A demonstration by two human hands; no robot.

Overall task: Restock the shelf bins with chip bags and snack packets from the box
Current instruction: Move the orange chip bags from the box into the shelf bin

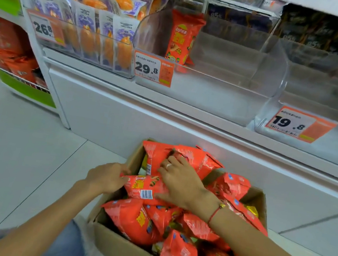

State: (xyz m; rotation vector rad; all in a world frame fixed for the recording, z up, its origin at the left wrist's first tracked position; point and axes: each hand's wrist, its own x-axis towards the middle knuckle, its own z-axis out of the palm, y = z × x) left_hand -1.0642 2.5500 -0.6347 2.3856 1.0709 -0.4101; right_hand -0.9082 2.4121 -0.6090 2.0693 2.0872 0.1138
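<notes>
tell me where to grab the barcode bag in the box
Grip the barcode bag by its two short crimped ends, coming from above. It lies flat on top of the pile in the box, ends pointing left and right; the left hand already holds the left end, and the right hand rests over the other.

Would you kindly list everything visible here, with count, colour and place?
cardboard box: one, brown, on the floor below the shelf
chip bags in box: many, red, heaped in it
chip bag: one, red, upright in the middle bin
middle bin: one, clear, tagged 29.8
snack packets: many, purple-white-orange, left bin
right bin: one, clear, tagged 19.8
dark packets: several, upper right shelf
left hand: grips a bag's edge
right hand: resting on bags
</notes>
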